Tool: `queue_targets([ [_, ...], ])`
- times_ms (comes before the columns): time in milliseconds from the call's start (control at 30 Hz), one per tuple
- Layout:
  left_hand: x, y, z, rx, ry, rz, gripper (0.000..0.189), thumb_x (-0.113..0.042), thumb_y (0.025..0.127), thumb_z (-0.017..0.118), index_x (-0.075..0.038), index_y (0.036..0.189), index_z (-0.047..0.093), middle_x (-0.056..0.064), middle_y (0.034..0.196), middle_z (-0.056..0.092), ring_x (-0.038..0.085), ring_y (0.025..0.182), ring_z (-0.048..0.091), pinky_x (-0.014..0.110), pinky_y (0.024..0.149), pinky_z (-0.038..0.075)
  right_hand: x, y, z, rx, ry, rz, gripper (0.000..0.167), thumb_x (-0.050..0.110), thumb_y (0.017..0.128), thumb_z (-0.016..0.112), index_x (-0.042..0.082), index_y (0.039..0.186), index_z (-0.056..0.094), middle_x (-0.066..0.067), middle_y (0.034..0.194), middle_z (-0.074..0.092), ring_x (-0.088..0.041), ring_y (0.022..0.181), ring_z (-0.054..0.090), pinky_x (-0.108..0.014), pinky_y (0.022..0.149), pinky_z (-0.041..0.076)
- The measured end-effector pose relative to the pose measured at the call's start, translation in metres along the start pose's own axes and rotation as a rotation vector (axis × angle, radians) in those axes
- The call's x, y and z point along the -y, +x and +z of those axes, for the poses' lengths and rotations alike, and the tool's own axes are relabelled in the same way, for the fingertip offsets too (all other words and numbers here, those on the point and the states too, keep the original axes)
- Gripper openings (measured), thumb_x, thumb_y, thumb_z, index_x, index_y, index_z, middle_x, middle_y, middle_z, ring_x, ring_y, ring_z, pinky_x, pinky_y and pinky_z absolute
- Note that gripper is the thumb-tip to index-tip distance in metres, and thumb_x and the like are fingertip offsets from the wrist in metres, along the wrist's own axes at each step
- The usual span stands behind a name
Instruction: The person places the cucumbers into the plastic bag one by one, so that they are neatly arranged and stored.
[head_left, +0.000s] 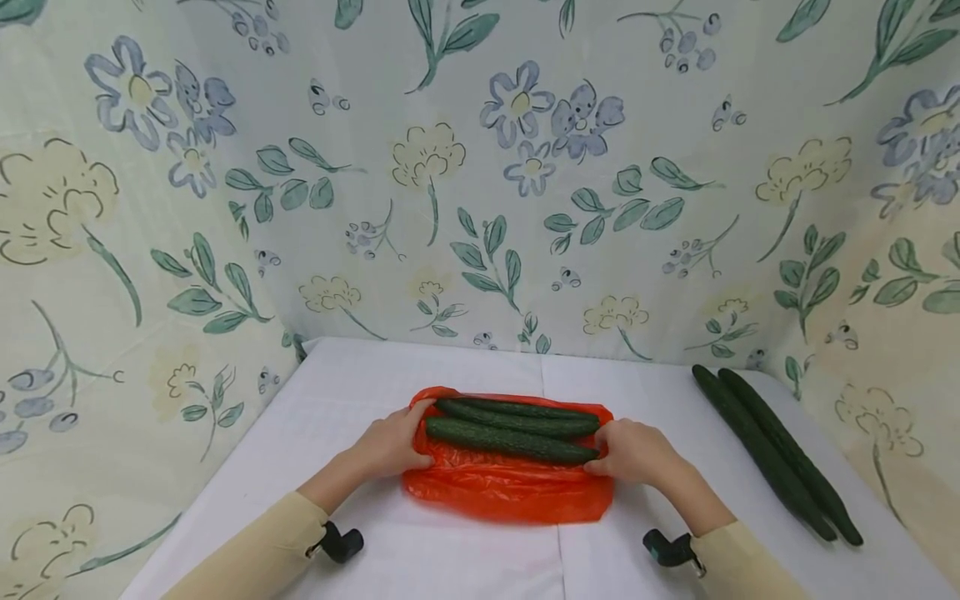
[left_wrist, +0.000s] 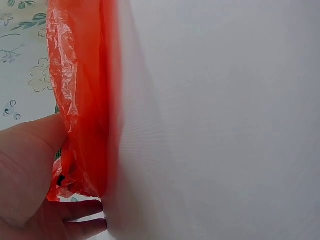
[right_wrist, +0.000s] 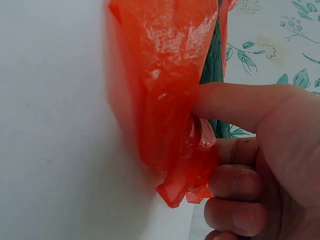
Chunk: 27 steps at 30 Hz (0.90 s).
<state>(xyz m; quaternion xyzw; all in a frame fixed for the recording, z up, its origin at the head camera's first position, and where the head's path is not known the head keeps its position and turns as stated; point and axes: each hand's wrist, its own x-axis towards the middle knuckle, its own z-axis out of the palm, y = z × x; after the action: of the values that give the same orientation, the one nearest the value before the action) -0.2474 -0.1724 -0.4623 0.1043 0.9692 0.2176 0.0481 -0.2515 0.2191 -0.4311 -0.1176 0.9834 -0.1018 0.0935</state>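
Note:
A red plastic bag [head_left: 510, 498] lies on the white table with its opening spread upward. Three long dark green cucumbers [head_left: 510, 440] rest side by side in it, showing through the opening. At the bag's left end my left hand [head_left: 392, 442] grips the plastic, its thumb [left_wrist: 47, 131] on the near side. My right hand [head_left: 637, 450] pinches the right end, by the cucumber tips. In the right wrist view the thumb [right_wrist: 235, 102] presses on the crinkled red film [right_wrist: 170, 100], with the other fingers curled behind it.
Two more long cucumbers [head_left: 772, 454] lie side by side on the right of the white-covered table [head_left: 360, 375]. Flower-patterned cloth [head_left: 525, 208] hangs behind the table and along both sides. A small black device [head_left: 341, 542] sits at each wrist.

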Motion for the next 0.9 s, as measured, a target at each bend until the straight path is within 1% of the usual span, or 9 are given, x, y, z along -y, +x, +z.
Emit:
queue_targets([
  [167,0.000,0.001,-0.001,-0.002,0.002,0.012,0.094,-0.037,0.076,0.087,-0.021,0.153,0.036,0.007,0.136,0.060,0.028,0.114,0.061,0.052,0.095,0.054,-0.001,0.002,-0.004,0.040,-0.020,0.011,0.030,0.037,0.077,0.086,0.014,0.082,0.069,0.000,0.068,0.058,-0.016,0.066,0.054,-0.028,0.060,0.047],
  [300,0.000,0.001,-0.001,0.004,-0.003,0.001,0.095,-0.036,0.076,0.087,-0.021,0.154,0.036,0.008,0.136,0.059,0.028,0.113,0.060,0.053,0.093,0.055,-0.004,0.003,-0.002,0.033,-0.006,0.012,0.032,0.045,0.081,0.082,0.016,0.079,0.068,0.000,0.064,0.057,-0.016,0.061,0.053,-0.027,0.056,0.043],
  [367,-0.001,0.001,-0.002,0.010,-0.009,-0.016,0.096,-0.036,0.076,0.087,-0.023,0.154,0.035,0.008,0.139,0.058,0.029,0.117,0.059,0.055,0.095,0.053,-0.005,0.004,0.000,0.004,0.002,0.005,0.034,0.049,0.084,0.078,0.016,0.081,0.070,0.000,0.062,0.056,-0.015,0.060,0.053,-0.027,0.055,0.042],
  [467,-0.001,0.000,-0.003,0.013,-0.008,-0.016,0.096,-0.037,0.076,0.087,-0.022,0.155,0.034,0.009,0.141,0.057,0.031,0.118,0.058,0.057,0.096,0.052,-0.004,0.004,0.003,-0.062,0.000,-0.020,0.035,0.051,0.087,0.074,0.016,0.089,0.073,0.003,0.064,0.057,-0.015,0.061,0.053,-0.027,0.056,0.045],
  [533,0.000,0.000,-0.003,0.014,-0.012,-0.019,0.097,-0.037,0.076,0.087,-0.023,0.155,0.033,0.009,0.143,0.055,0.031,0.122,0.057,0.059,0.099,0.050,-0.002,0.005,0.003,-0.112,-0.008,-0.044,0.033,0.050,0.087,0.074,0.017,0.092,0.073,0.005,0.067,0.058,-0.014,0.064,0.053,-0.027,0.058,0.048],
  [633,0.000,-0.001,-0.002,0.011,-0.014,-0.017,0.097,-0.039,0.076,0.087,-0.023,0.156,0.033,0.009,0.143,0.056,0.031,0.123,0.056,0.059,0.099,0.050,0.002,0.006,0.003,-0.170,0.001,-0.082,0.029,0.045,0.086,0.077,0.018,0.096,0.072,0.006,0.073,0.061,-0.014,0.068,0.054,-0.029,0.062,0.053],
  [733,0.000,-0.001,-0.002,0.004,-0.014,-0.012,0.098,-0.039,0.076,0.087,-0.021,0.155,0.033,0.009,0.141,0.057,0.031,0.121,0.058,0.058,0.097,0.052,0.004,0.006,0.003,-0.200,0.018,-0.091,0.026,0.041,0.086,0.078,0.019,0.098,0.071,0.005,0.078,0.064,-0.014,0.072,0.054,-0.031,0.067,0.055],
  [833,0.000,0.000,-0.001,0.000,-0.016,-0.009,0.098,-0.038,0.076,0.087,-0.021,0.155,0.033,0.009,0.139,0.057,0.030,0.117,0.059,0.056,0.094,0.054,0.003,0.007,0.005,-0.214,0.039,-0.070,0.026,0.038,0.086,0.079,0.019,0.101,0.070,0.005,0.083,0.066,-0.014,0.074,0.055,-0.032,0.069,0.056],
  [900,0.000,0.002,-0.001,-0.005,-0.022,-0.018,0.099,-0.038,0.074,0.088,-0.022,0.155,0.034,0.009,0.140,0.057,0.030,0.117,0.058,0.056,0.093,0.054,0.002,0.007,0.007,-0.218,0.064,-0.061,0.027,0.036,0.086,0.079,0.018,0.104,0.069,0.004,0.082,0.065,-0.014,0.073,0.055,-0.032,0.067,0.056],
])
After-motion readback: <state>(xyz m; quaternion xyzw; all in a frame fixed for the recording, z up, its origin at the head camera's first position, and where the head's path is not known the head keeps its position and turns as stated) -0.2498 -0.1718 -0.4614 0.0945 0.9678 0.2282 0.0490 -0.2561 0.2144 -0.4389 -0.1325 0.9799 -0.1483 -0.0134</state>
